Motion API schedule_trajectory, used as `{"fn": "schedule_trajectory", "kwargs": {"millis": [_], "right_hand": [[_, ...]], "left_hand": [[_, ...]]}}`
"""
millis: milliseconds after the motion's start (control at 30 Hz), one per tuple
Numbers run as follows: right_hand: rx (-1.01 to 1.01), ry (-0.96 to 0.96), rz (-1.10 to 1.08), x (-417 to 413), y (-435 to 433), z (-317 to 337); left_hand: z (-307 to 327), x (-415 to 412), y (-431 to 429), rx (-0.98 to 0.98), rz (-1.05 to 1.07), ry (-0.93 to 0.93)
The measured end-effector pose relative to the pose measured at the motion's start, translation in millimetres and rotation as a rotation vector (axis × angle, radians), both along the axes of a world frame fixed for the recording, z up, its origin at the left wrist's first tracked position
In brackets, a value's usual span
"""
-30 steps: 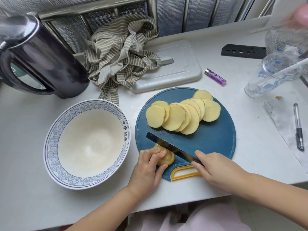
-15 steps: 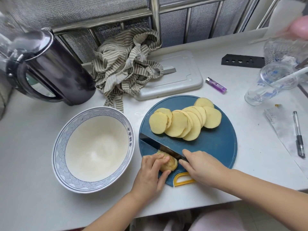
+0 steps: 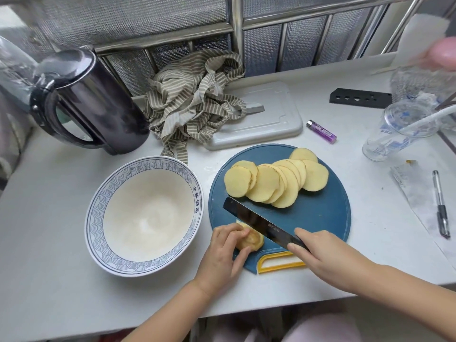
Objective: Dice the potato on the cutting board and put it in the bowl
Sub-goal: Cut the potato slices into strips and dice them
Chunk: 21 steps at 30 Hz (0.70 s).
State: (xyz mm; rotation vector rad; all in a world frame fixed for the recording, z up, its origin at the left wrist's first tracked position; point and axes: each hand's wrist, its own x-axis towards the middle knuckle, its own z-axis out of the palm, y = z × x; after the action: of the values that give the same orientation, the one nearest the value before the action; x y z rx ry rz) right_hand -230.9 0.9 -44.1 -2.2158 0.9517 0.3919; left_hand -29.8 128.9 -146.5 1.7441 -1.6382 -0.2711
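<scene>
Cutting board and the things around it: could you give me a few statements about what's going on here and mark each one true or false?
1. The bowl already holds diced potato. False: no potato is in it.
2. The right hand grips the knife. True.
3. The left hand holds a potato end piece on the blue cutting board. True.
4. The potato slices lie scattered on the table. False: they lie overlapping in a row on the blue cutting board.
5. The purple lighter sits on the blue cutting board. False: it lies on the table beyond it.
</scene>
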Motion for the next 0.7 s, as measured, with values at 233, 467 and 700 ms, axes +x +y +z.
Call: {"fn": "schedule_trajectory", "kwargs": {"millis": [233, 467, 700], "right_hand": [[-0.005, -0.014, 0.000, -5, 3, -11], [0.002, -0.032, -0.010, -8, 4, -17], [0.018, -0.026, 0.021, -8, 0, -21]], "left_hand": [[0, -2, -2, -0.060, 0.027, -0.007], [-2, -2, -4, -0.066, 0.017, -0.011], [-3, -3, -3, -0.062, 0.010, -0.028]]}}
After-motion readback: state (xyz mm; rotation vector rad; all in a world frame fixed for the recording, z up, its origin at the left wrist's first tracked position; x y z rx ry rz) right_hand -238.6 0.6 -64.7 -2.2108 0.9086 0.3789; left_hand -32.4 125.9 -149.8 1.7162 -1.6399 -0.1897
